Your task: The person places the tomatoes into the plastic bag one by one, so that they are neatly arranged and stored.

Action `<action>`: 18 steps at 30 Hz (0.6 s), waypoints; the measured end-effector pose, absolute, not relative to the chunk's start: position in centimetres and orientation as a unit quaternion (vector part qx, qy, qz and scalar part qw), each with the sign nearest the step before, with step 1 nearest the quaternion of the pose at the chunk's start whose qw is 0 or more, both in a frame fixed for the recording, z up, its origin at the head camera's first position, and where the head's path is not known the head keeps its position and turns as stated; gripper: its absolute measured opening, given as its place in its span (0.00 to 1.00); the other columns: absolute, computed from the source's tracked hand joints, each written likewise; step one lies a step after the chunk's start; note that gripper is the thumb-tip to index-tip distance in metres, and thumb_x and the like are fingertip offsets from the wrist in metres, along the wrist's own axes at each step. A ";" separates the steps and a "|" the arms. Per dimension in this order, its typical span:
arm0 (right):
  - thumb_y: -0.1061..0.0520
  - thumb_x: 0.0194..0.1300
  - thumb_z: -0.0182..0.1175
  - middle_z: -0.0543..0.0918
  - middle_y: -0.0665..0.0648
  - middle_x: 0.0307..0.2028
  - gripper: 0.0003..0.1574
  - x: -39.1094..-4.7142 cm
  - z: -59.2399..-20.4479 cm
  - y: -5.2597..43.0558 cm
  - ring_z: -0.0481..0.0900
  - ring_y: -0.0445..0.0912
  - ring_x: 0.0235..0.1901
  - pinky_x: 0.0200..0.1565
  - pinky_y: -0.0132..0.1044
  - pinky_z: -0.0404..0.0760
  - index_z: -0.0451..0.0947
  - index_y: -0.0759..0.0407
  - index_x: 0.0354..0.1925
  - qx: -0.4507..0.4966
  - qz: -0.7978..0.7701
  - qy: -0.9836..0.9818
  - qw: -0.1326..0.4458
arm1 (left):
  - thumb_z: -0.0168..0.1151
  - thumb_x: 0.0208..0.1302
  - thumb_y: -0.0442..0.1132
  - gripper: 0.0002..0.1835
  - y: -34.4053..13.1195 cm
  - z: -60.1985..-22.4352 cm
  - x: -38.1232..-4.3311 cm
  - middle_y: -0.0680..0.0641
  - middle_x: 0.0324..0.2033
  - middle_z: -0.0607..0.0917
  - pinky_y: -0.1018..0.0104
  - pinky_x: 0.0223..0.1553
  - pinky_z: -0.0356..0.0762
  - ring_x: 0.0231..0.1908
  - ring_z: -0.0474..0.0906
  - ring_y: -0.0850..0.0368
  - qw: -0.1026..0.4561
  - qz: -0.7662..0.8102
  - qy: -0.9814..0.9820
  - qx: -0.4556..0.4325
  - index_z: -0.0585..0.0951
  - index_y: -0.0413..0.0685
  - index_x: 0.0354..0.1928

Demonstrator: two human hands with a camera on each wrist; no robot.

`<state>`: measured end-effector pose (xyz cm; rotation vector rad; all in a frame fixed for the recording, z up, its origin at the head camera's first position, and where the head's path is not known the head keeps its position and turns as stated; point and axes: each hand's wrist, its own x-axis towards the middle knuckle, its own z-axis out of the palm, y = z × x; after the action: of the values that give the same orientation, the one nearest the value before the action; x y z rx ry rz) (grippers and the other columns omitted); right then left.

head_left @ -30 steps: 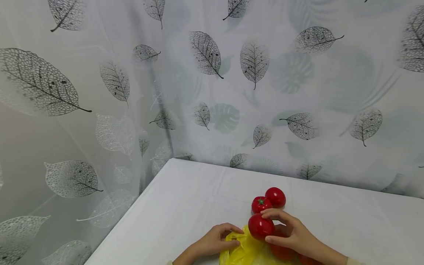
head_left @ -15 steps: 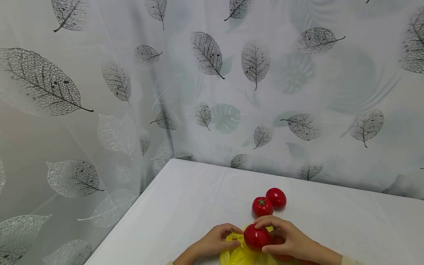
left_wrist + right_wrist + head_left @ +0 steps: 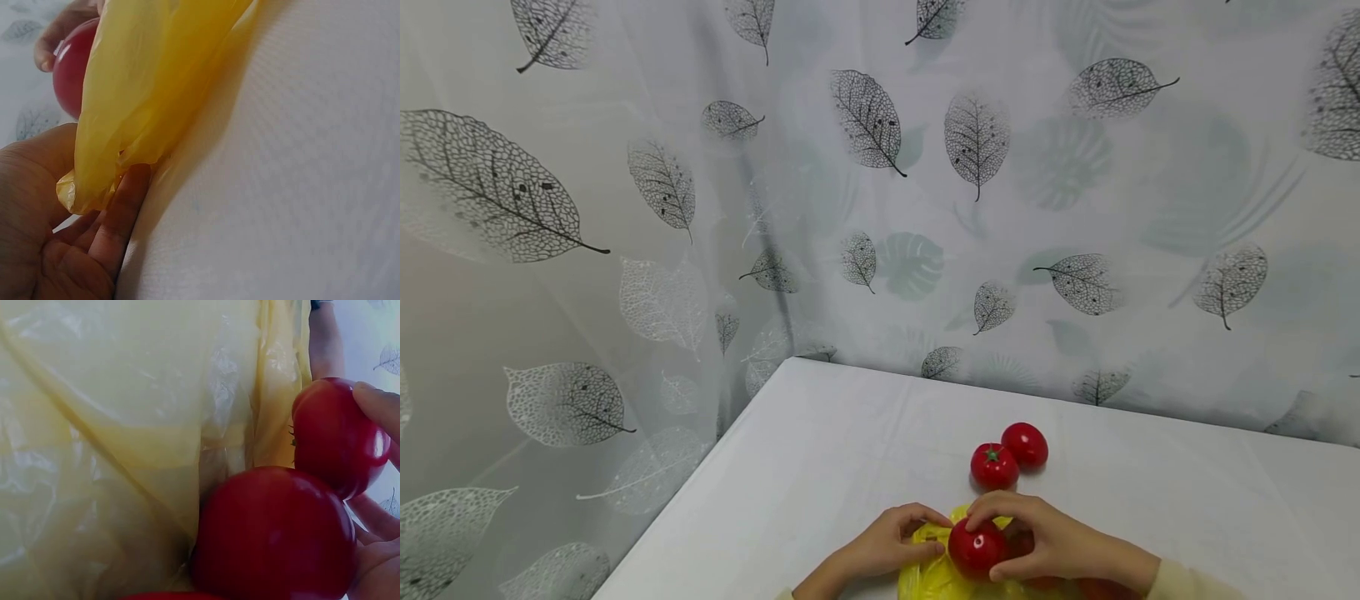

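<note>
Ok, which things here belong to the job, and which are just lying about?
Likely in the job:
yellow plastic bag, in the left hand
held tomato, in the right hand

Apparently just lying about:
green-topped tomato
plain red tomato behind it
tomatoes by the bag

We note one glossy red tomato [image 3: 977,552], held at the edge of a crumpled, translucent yellow bag [image 3: 934,580]; its stem end faces the plastic.
</note>
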<state>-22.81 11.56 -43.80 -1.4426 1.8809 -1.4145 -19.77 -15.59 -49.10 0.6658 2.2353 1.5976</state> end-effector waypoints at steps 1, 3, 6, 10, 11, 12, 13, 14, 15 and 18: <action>0.61 0.60 0.67 0.76 0.60 0.57 0.28 -22.8 -43.8 11.5 0.78 0.42 0.54 0.47 0.39 0.83 0.70 0.55 0.58 -0.514 -0.500 0.669 0.192 | 0.61 0.68 0.41 0.14 -15.6 -49.1 -19.8 0.54 0.51 0.83 0.74 0.57 0.71 0.52 0.75 0.67 0.156 0.558 0.781 0.234 0.81 0.48 0.53; 0.60 0.61 0.67 0.75 0.60 0.57 0.28 -22.9 -43.8 11.5 0.77 0.42 0.54 0.48 0.37 0.82 0.70 0.55 0.58 -0.519 -0.492 0.670 0.198 | 0.61 0.68 0.41 0.13 -15.6 -49.1 -19.8 0.54 0.51 0.83 0.74 0.57 0.71 0.52 0.75 0.67 0.153 0.556 0.782 0.236 0.81 0.48 0.53; 0.60 0.62 0.66 0.75 0.62 0.57 0.27 -23.1 -43.7 11.3 0.76 0.42 0.54 0.48 0.35 0.82 0.70 0.56 0.58 -0.530 -0.477 0.672 0.200 | 0.61 0.68 0.41 0.13 -15.7 -49.1 -19.7 0.54 0.50 0.83 0.75 0.57 0.70 0.52 0.75 0.67 0.147 0.553 0.785 0.238 0.81 0.49 0.52; 0.59 0.63 0.66 0.76 0.62 0.57 0.26 -23.1 -43.7 11.2 0.75 0.42 0.55 0.49 0.32 0.80 0.70 0.55 0.57 -0.550 -0.450 0.677 0.193 | 0.61 0.68 0.41 0.13 -15.7 -48.9 -19.8 0.54 0.50 0.83 0.75 0.57 0.69 0.53 0.75 0.67 0.138 0.550 0.787 0.243 0.81 0.49 0.52; 0.59 0.63 0.66 0.76 0.61 0.57 0.26 -23.1 -43.7 11.2 0.75 0.42 0.56 0.50 0.32 0.80 0.70 0.55 0.57 -0.554 -0.443 0.679 0.192 | 0.61 0.68 0.41 0.13 -15.7 -48.9 -19.8 0.54 0.50 0.83 0.75 0.58 0.68 0.53 0.75 0.67 0.139 0.551 0.786 0.244 0.81 0.49 0.52; 0.59 0.63 0.66 0.76 0.61 0.57 0.26 -23.1 -43.6 11.1 0.74 0.42 0.56 0.50 0.31 0.80 0.71 0.55 0.57 -0.556 -0.437 0.680 0.193 | 0.61 0.68 0.41 0.13 -15.7 -48.9 -19.8 0.54 0.50 0.83 0.75 0.58 0.68 0.54 0.75 0.67 0.140 0.552 0.785 0.244 0.81 0.49 0.52; 0.58 0.63 0.66 0.76 0.60 0.57 0.25 -23.1 -43.6 11.2 0.74 0.42 0.56 0.50 0.31 0.79 0.71 0.54 0.57 -0.558 -0.431 0.681 0.196 | 0.61 0.68 0.41 0.13 -15.7 -48.9 -19.8 0.54 0.50 0.83 0.75 0.59 0.68 0.54 0.74 0.67 0.142 0.553 0.784 0.243 0.81 0.49 0.52; 0.58 0.63 0.66 0.76 0.60 0.57 0.25 -23.1 -43.7 11.2 0.73 0.42 0.57 0.50 0.31 0.79 0.71 0.54 0.57 -0.559 -0.427 0.683 0.198 | 0.61 0.68 0.41 0.13 -15.7 -49.0 -19.8 0.54 0.50 0.83 0.76 0.59 0.67 0.54 0.74 0.67 0.145 0.554 0.783 0.242 0.81 0.49 0.52; 0.58 0.63 0.65 0.76 0.61 0.57 0.25 -23.1 -43.7 11.2 0.73 0.42 0.57 0.50 0.31 0.79 0.71 0.53 0.57 -0.558 -0.423 0.685 0.200 | 0.61 0.68 0.41 0.13 -15.7 -49.0 -19.8 0.54 0.50 0.83 0.76 0.59 0.67 0.54 0.74 0.67 0.147 0.555 0.783 0.240 0.81 0.49 0.52; 0.58 0.64 0.65 0.75 0.62 0.59 0.25 -23.0 -43.8 11.3 0.72 0.42 0.59 0.50 0.30 0.79 0.71 0.52 0.58 -0.558 -0.418 0.688 0.203 | 0.61 0.68 0.42 0.13 -15.6 -49.1 -19.7 0.54 0.50 0.83 0.75 0.59 0.68 0.54 0.75 0.66 0.151 0.556 0.782 0.238 0.81 0.49 0.52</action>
<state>-23.05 11.32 -43.82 -1.5565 1.9189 -1.1676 -19.72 -15.64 -49.06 0.6829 2.2446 1.5977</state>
